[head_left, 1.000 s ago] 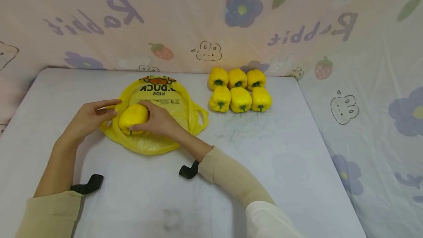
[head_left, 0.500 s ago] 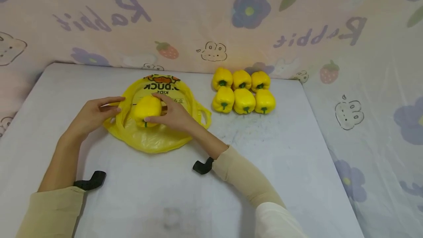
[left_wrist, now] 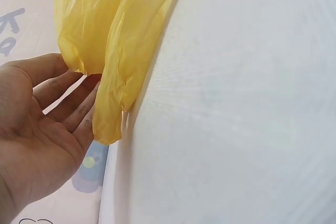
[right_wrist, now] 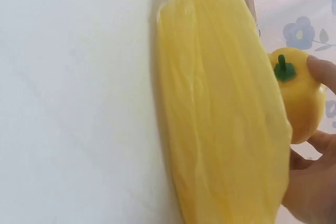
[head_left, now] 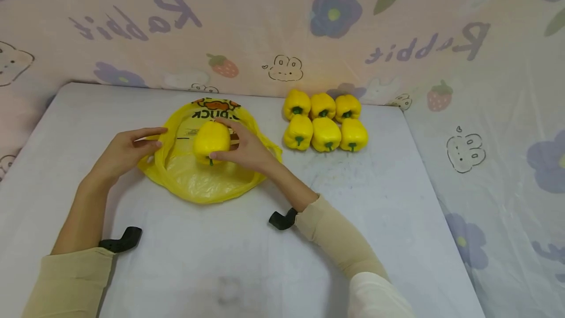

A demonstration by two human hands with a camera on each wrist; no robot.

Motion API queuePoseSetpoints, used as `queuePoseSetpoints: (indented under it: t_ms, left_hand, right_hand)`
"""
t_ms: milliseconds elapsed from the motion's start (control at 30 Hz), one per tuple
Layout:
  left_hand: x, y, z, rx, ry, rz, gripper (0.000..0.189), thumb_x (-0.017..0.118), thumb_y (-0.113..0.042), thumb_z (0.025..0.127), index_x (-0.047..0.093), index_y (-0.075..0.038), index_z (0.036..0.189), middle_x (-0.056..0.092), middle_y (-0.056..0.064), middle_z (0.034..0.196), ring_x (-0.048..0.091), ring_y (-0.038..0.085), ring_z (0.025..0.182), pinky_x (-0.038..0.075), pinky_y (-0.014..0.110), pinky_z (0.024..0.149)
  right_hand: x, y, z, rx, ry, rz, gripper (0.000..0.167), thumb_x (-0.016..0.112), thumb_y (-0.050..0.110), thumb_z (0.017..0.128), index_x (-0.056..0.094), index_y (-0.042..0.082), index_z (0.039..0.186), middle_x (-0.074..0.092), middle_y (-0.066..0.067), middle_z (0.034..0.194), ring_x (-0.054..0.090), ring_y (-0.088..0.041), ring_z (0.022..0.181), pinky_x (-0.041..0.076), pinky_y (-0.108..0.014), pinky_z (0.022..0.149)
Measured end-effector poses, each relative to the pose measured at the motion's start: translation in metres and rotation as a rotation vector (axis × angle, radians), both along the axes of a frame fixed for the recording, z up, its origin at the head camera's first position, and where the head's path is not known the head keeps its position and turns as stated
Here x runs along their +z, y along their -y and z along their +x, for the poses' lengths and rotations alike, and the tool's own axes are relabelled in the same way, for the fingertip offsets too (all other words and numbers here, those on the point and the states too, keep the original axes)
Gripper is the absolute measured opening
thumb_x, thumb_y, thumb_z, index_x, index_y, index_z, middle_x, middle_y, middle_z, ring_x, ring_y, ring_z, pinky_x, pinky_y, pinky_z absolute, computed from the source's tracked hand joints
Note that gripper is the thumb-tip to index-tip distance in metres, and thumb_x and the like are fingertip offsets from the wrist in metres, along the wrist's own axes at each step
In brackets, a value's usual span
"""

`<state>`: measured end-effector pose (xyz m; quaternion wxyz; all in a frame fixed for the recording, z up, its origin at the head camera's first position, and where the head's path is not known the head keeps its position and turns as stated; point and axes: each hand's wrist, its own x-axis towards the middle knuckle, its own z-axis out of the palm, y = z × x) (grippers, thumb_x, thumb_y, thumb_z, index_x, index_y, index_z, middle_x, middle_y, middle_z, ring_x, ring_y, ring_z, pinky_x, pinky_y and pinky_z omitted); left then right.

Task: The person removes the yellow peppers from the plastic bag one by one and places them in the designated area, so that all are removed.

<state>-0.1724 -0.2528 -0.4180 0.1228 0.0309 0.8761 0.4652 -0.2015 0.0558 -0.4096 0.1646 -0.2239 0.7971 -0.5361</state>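
My right hand [head_left: 249, 148] grips a yellow bell pepper [head_left: 213, 142] with a green stem, thumb on the near side and fingers behind. The pepper is over the wide mouth of a yellow plastic bag [head_left: 194, 195] with a duck print. In the right wrist view the bag's side [right_wrist: 220, 103] partly covers the pepper [right_wrist: 302, 98]. At the bag's left side, my left hand [head_left: 125, 153] touches the rim with extended fingers. The left wrist view has those fingers [left_wrist: 73, 90] against and partly behind the hanging bag handle [left_wrist: 107, 124].
Several more yellow bell peppers [head_left: 325, 134] stand in two rows right of the bag, near the table's back edge. A patterned curtain [head_left: 247, 23] hangs behind the white table [head_left: 185, 269]. Black mounts [head_left: 282, 220] stick out from both wrists.
The right hand has carried the pepper rightward and slightly back, from the bag's left side to its middle. The left hand stays at the rim. The head view has shifted slightly.
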Motion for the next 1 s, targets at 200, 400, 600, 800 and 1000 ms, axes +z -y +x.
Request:
queuePoseSetpoints:
  t_ms: [200,400,600,800,1000]
  left_hand:
    - [0.001,0.000,-0.001,-0.006,0.007,-0.004,0.058,0.056,-0.044,0.100,0.049,-0.011,0.147,0.043,0.017,0.151,0.048,0.026,0.130,0.042,0.006,0.079]
    - [-0.001,0.000,-0.002,-0.007,-0.001,0.004,0.056,0.059,-0.042,0.099,0.050,-0.011,0.146,0.044,0.016,0.151,0.050,0.018,0.126,0.044,0.008,0.079]
    - [-0.001,0.002,-0.002,0.004,0.019,-0.017,0.058,0.060,-0.044,0.098,0.051,-0.012,0.146,0.047,0.017,0.149,0.051,0.012,0.122,0.043,0.008,0.078]
    - [-0.001,0.002,-0.003,0.011,-0.010,0.006,0.057,0.062,-0.041,0.098,0.052,-0.010,0.144,0.051,0.018,0.145,0.050,-0.014,0.101,0.043,0.008,0.078]
    - [-0.002,0.001,-0.002,0.017,-0.005,-0.003,0.058,0.062,-0.043,0.097,0.052,-0.012,0.145,0.051,0.018,0.145,0.049,-0.011,0.103,0.042,0.007,0.079]
  right_hand:
    - [0.004,-0.014,0.002,-0.013,-0.024,-0.002,0.082,0.082,0.032,0.083,0.037,0.030,0.152,0.042,0.006,0.145,0.052,-0.018,0.119,0.049,-0.026,0.096]
    - [0.007,-0.030,0.003,-0.031,-0.054,0.021,0.083,0.082,0.034,0.083,0.037,0.030,0.152,0.041,0.010,0.147,0.052,-0.016,0.119,0.047,-0.028,0.098]
    - [0.006,-0.046,0.006,-0.049,-0.021,-0.011,0.081,0.082,0.033,0.083,0.038,0.036,0.151,0.040,0.012,0.149,0.051,-0.017,0.120,0.046,-0.032,0.100]
    - [0.006,-0.060,0.009,-0.027,-0.027,-0.052,0.081,0.081,0.027,0.084,0.038,0.030,0.152,0.040,0.010,0.151,0.051,-0.018,0.120,0.046,-0.033,0.100]
    - [0.007,-0.076,0.014,-0.035,-0.040,-0.042,0.081,0.081,0.023,0.084,0.037,0.028,0.153,0.039,0.007,0.152,0.051,-0.021,0.121,0.046,-0.035,0.100]
